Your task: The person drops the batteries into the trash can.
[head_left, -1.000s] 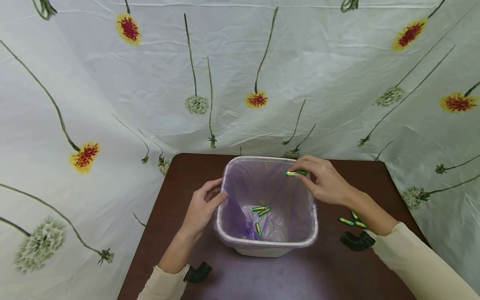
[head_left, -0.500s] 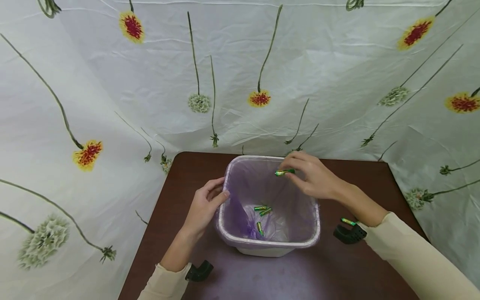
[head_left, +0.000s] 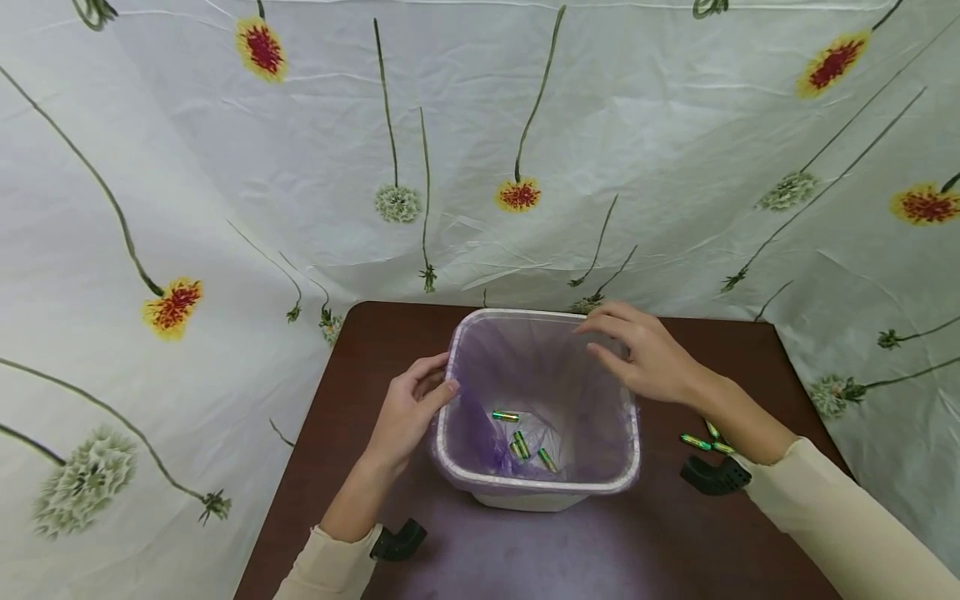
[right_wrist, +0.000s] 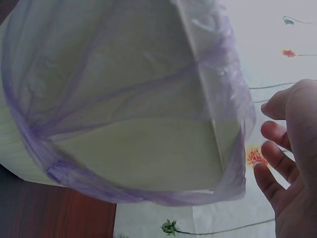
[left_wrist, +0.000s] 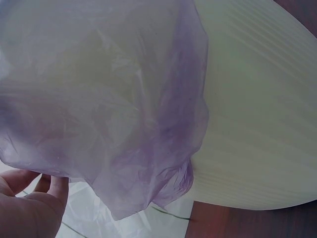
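Note:
A pale waste bin (head_left: 528,502) lined with a thin purple bag (head_left: 480,350) stands upright on the table. My left hand (head_left: 405,408) grips its left rim, thumb over the edge and fingers outside; in the left wrist view the fingertips (left_wrist: 59,186) are at the liner's hanging edge. Over the bin's far right corner is my right hand (head_left: 637,354), fingers spread with nothing between them. Several green-and-gold batteries lie on the bin's bottom, one battery (head_left: 506,417) apart from the others. In the right wrist view the hand (right_wrist: 302,188) is beside the lined bin wall.
More green batteries (head_left: 696,442) lie on the dark brown table (head_left: 750,367) right of the bin, partly behind the right forearm. A flower-printed white cloth (head_left: 465,150) hangs around the back and sides. Each wrist carries a black mount (head_left: 399,540).
My right hand brought a battery leftward over the bin and let it go, then drew back slightly right. The batteries inside now lie differently. My left hand has stayed at the rim.

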### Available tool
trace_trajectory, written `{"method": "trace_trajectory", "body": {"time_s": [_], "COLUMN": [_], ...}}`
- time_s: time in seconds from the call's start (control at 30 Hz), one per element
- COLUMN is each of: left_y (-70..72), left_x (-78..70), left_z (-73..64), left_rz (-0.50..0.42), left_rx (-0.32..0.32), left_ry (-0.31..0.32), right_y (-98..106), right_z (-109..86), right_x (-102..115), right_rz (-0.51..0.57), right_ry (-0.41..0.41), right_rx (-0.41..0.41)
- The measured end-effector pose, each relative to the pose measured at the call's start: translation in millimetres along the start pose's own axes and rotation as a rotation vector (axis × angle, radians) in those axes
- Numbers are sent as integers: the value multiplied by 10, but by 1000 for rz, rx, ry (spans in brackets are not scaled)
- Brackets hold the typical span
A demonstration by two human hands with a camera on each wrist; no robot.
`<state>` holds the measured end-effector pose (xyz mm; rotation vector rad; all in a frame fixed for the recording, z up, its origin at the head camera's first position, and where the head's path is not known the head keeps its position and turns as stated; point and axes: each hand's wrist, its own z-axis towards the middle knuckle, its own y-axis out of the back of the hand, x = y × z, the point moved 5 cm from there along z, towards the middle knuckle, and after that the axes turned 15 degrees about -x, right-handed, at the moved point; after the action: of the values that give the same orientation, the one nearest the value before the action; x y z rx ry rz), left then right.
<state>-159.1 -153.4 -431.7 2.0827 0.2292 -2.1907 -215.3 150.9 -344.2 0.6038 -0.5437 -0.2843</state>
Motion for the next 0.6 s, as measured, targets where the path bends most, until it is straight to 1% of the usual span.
{"method": "trace_trajectory", "body": {"time_s": [0.23, 0.43, 0.6], "left_y": [-3, -3, -4], "left_x": [-9, -3, 4], "left_z": [0, 0, 7], "left_rz": [-1, 2, 3], "left_rx": [-8, -12, -15], "left_ry": [-3, -1, -4], "right_y": [106, 226, 337], "right_z": [-113, -220, -317], "right_x": [-34, -64, -129], "right_rz": [-26, -41, -65], "right_ry": [-35, -47, -90], "right_rx": [-9, -44, -79]}}
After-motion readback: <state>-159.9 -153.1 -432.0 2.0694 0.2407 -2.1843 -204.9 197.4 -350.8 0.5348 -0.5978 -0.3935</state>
